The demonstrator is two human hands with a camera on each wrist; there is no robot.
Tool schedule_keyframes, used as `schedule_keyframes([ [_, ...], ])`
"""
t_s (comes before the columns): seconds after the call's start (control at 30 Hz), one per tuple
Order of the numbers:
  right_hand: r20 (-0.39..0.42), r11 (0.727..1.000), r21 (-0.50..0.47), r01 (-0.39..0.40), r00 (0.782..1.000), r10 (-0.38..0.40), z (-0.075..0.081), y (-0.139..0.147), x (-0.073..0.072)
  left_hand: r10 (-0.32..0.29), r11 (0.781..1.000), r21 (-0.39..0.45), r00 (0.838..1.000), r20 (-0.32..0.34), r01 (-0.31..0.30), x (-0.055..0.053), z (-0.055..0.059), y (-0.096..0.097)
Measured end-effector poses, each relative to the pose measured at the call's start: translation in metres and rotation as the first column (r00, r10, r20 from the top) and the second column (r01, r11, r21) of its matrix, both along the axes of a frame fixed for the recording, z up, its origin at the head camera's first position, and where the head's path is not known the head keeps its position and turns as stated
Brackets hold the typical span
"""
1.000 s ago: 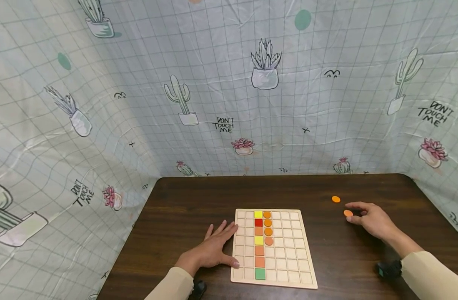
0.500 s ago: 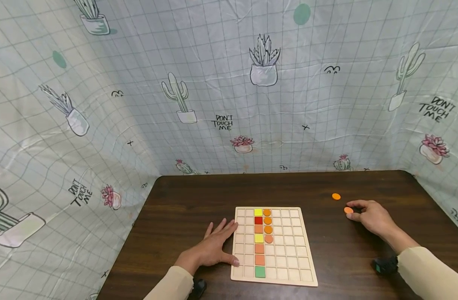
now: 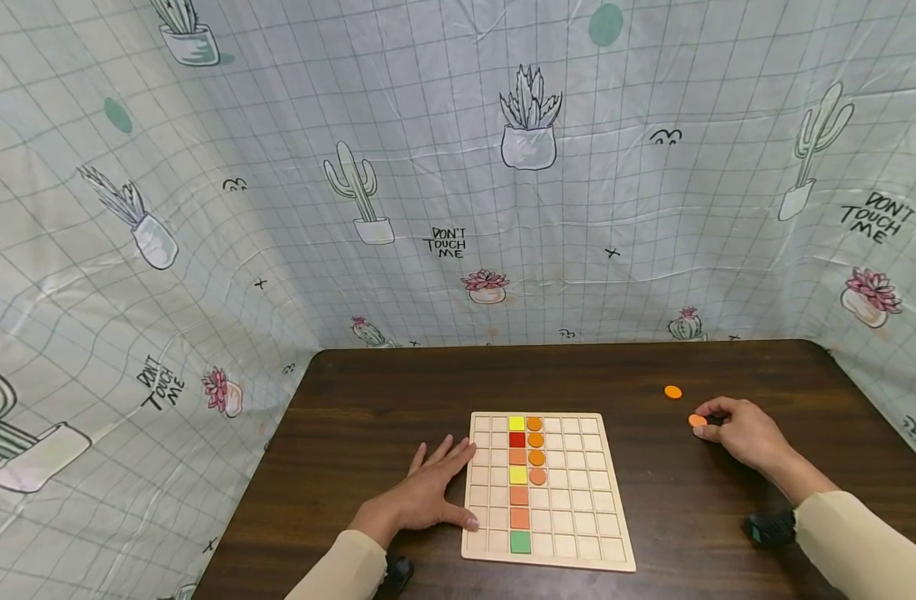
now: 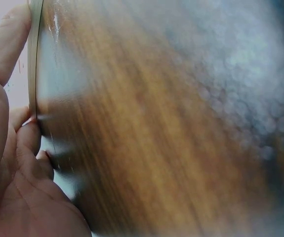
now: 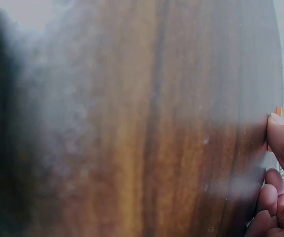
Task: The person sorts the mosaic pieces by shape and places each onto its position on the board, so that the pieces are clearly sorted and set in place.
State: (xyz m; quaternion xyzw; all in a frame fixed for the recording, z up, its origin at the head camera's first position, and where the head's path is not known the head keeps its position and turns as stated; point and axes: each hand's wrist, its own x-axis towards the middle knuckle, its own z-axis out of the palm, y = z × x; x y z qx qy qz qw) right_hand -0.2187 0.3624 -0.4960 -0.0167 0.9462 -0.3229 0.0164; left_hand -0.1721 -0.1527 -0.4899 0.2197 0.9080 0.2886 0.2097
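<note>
A pale wooden grid board (image 3: 578,525) lies on the dark table, with a column of coloured squares and a shorter column of round discs beside it. My left hand (image 3: 420,496) rests along the board's left edge, fingers spread and fairly straight, thumb on its lower left border. The board's edge (image 4: 33,64) runs past that thumb in the left wrist view. Off to the right, my right hand (image 3: 746,433) pinches an orange disc (image 3: 697,421) by its right side between thumb and index finger. The right wrist view shows only a sliver of this disc (image 5: 279,110) behind the thumb.
A second orange disc (image 3: 673,392) lies on the table (image 3: 397,379) just beyond the right hand. The top square is yellow (image 3: 517,423) and the bottom one green (image 3: 520,542). A patterned curtain (image 3: 442,167) hangs around the back and sides of the table.
The right index finger has come down and in toward the thumb, onto the near disc. The left hand and the board stay put; the head view has tilted slightly.
</note>
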Motion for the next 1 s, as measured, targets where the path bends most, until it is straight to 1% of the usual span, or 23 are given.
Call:
schedule_keyframes([
  [0.23, -0.009, 1.0, 0.008, 0.019, 1.0, -0.019, 0.0, -0.001, 0.002, -0.01, 1.0, 0.004, 1.0, -0.003, 0.01, -0.001, -0.001, -0.001],
  [0.47, -0.028, 0.998, -0.023, 0.06, 0.998, -0.06, 0.0, -0.004, 0.007, -0.002, 1.0, 0.001, 1.0, 0.002, 0.002, -0.001, -0.001, -0.001],
  [0.67, -0.064, 0.997, -0.032, 0.073, 0.995, -0.075, 0.001, -0.005, 0.008, -0.007, 1.0, -0.001, 1.0, -0.004, 0.007, -0.001, -0.001, -0.001],
  [0.87, -0.073, 0.995, -0.047, 0.093, 0.993, -0.096, -0.001, -0.005, 0.01, -0.012, 1.0, 0.003, 1.0, -0.001, 0.012, -0.001, 0.0, -0.001],
  [1.0, -0.079, 0.994, -0.056, 0.09, 0.992, -0.094, -0.002, -0.007, 0.011, -0.02, 1.0, 0.009, 1.0, 0.0, 0.02, -0.001, -0.001, -0.002],
])
